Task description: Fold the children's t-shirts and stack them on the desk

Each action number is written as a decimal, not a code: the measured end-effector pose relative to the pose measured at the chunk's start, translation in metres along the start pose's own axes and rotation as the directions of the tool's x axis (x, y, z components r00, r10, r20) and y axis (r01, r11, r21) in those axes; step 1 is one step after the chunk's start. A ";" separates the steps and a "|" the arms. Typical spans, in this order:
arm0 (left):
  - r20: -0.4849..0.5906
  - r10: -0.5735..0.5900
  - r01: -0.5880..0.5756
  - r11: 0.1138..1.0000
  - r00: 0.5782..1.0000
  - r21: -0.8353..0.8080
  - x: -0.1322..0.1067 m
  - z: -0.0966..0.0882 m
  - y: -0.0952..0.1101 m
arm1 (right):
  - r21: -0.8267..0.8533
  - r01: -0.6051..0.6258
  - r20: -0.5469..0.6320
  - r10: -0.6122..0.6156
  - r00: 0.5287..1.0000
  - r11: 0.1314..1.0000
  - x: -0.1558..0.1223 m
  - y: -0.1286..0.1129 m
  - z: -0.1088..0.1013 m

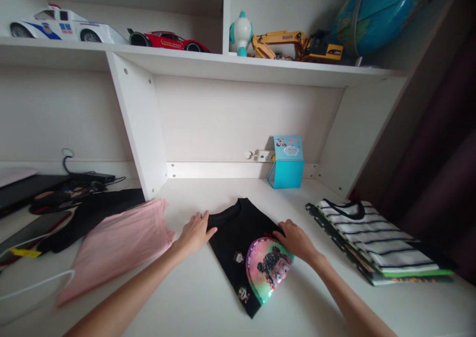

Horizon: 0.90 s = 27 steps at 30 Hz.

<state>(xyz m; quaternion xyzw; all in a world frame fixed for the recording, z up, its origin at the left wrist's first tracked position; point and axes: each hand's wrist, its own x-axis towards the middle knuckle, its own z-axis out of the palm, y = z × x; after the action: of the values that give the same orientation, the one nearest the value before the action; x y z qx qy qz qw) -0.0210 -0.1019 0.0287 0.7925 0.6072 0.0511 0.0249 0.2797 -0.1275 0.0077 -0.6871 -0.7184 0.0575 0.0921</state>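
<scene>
A black T-shirt [227,228], folded narrow, lies on the white desk in front of me. Its front carries a shiny rainbow-coloured half-round patch with a cartoon figure, and small cartoon prints. My left hand [194,234] rests at the shirt's upper left corner, thumb spread from the fingers and touching the fabric. At the opposite edge, my right hand [297,240] lies against the shirt beside the patch, its thumb also apart from the fingers. The undersides of the fingertips are hidden. Left of my left hand is a pink garment [122,243] laid flat.
Several folded clothes, topped by a striped shirt [375,235], are stacked at right. A blue desk calendar [289,171] stands by a wall socket [265,156]. Black cloth [98,215] and cables lie at left. The shelf [241,64] above holds toy vehicles and a globe [375,17].
</scene>
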 end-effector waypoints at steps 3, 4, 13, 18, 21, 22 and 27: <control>-0.049 -0.015 0.016 1.000 0.999 0.022 -0.022 -0.006 0.008 | 0.003 -0.017 0.026 0.017 1.000 1.000 0.012 -0.005 0.009; -0.066 0.008 -0.007 1.000 0.998 0.023 -0.032 -0.008 0.011 | 0.008 -0.016 0.036 0.016 0.999 1.000 0.014 -0.007 0.009; -0.037 0.160 -0.164 0.972 0.986 -0.168 -0.075 0.012 0.019 | 0.083 0.071 0.096 -0.078 0.992 0.994 0.012 -0.014 -0.001; -0.080 0.126 -0.149 0.862 0.989 -0.485 -0.048 0.017 0.029 | 0.105 0.064 0.072 -0.071 0.995 0.992 -0.011 -0.007 -0.003; 0.030 0.082 -0.019 0.541 0.996 -0.841 -0.039 0.017 0.042 | 0.115 0.018 0.028 -0.021 0.999 0.993 -0.022 0.007 -0.006; 0.084 0.066 0.051 0.393 0.994 -0.918 -0.038 0.018 0.047 | 0.122 0.004 0.015 -0.006 1.000 0.992 -0.024 0.013 -0.007; 0.238 0.060 0.242 -0.094 0.970 -0.966 -0.036 0.021 0.075 | 0.174 -0.042 -0.023 0.047 0.999 0.984 -0.023 0.042 -0.007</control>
<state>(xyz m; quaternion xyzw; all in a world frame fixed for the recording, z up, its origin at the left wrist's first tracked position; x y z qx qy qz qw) 0.0439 -0.1553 0.0141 0.4725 0.4181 0.3980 0.6660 0.3231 -0.1483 0.0048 -0.6930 -0.6940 0.1125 0.1598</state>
